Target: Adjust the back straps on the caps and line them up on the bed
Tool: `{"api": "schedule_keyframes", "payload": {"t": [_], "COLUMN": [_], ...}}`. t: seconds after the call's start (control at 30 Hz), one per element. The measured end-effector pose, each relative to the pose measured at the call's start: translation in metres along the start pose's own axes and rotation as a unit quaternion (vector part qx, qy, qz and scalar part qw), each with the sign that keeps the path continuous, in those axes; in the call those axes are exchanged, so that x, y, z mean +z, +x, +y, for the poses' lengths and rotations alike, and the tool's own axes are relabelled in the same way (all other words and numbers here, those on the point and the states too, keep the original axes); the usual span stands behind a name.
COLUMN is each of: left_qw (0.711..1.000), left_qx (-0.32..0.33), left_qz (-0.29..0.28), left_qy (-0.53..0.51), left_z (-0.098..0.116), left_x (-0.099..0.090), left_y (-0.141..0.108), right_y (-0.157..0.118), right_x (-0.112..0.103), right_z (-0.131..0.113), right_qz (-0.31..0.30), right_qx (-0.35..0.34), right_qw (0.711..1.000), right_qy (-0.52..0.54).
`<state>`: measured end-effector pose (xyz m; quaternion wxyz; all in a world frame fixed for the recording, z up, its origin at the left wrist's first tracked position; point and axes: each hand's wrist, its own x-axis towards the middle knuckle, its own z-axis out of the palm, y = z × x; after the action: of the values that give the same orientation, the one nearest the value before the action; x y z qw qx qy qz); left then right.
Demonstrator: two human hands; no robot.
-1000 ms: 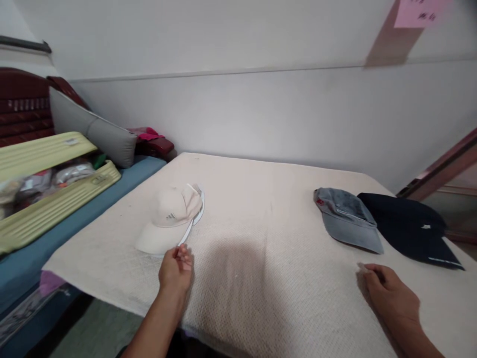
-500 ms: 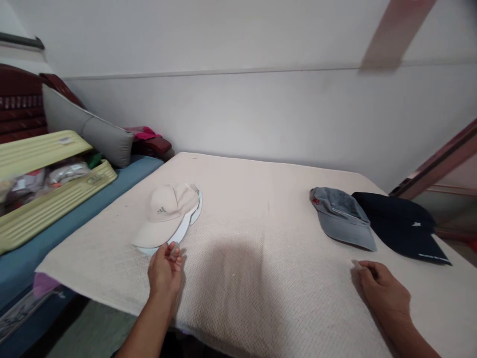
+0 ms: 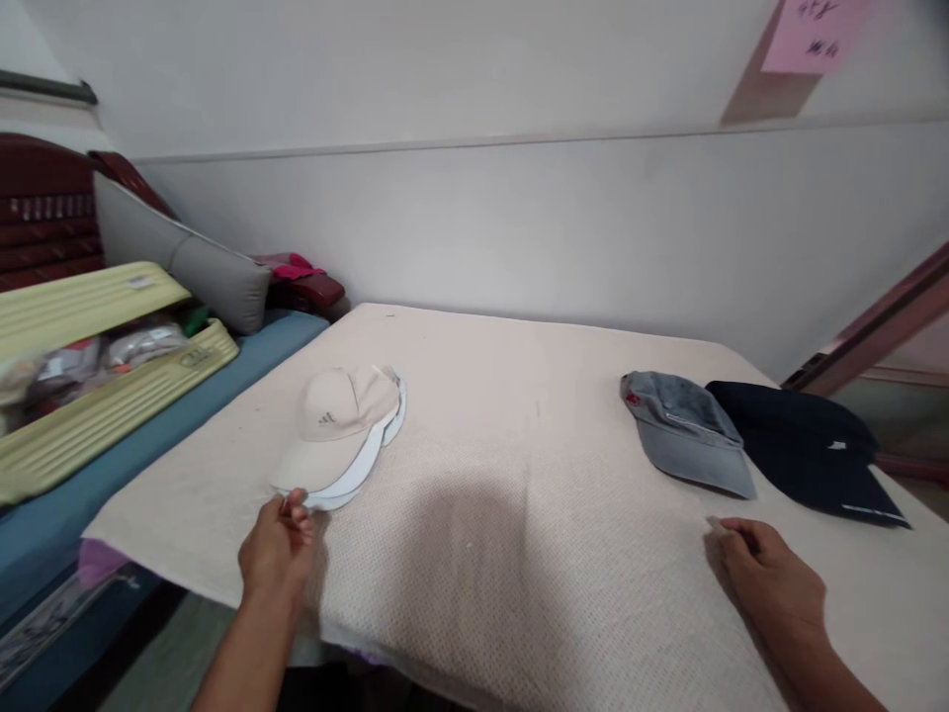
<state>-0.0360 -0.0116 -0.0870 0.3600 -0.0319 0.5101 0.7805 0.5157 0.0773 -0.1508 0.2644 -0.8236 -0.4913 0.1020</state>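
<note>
My left hand (image 3: 278, 549) is at the front edge of a beige cap (image 3: 337, 405) with a small dark logo, its fingers curled in at the brim. Whether they grip the brim I cannot tell. Under the beige cap, pale blue brims (image 3: 356, 483) stick out, stacked beneath it. On the other side, my right hand (image 3: 771, 574) rests on the tablecloth with its fingers drawn together and nothing plainly in them. Just beyond it lies a grey cap (image 3: 689, 435) with a red mark, overlapping a navy cap (image 3: 801, 450) at its right.
A cream textured cloth (image 3: 474, 396) covers the table, which stands against a white wall. To the left, a blue bench (image 3: 274, 341) carries a grey cushion (image 3: 215, 272) and a yellow box (image 3: 185, 371) with bagged things. A pink note (image 3: 808, 35) hangs on the wall.
My left hand has moved left along the stacked brims, toward the tip of the beige one. The caps and my right hand stay in place. The view has shifted slightly.
</note>
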Motion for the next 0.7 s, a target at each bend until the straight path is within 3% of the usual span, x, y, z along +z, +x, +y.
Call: {"api": "schedule_keyframes", "payload": {"t": [0.3, 0.47, 0.7], "left_qw": [1.000, 0.996, 0.975], "left_qx": [-0.009, -0.041, -0.053], "left_qz": [-0.004, -0.066, -0.176], "left_qy": [0.003, -0.038, -0.122], "left_z": [0.014, 0.013, -0.001], "left_x": [0.006, 0.014, 0.038], "left_y": [0.017, 0.012, -0.009], "right_y": [-0.003, -0.006, -0.008], "right_x": [-0.003, -0.005, -0.006], "right_z": [-0.007, -0.011, -0.011], "right_qz": [-0.001, 0.001, 0.011], "right_qx": [0.011, 0.012, 0.005], "right_qw": [1.000, 1.000, 1.000], "right_qy": [0.006, 0.008, 0.021]}}
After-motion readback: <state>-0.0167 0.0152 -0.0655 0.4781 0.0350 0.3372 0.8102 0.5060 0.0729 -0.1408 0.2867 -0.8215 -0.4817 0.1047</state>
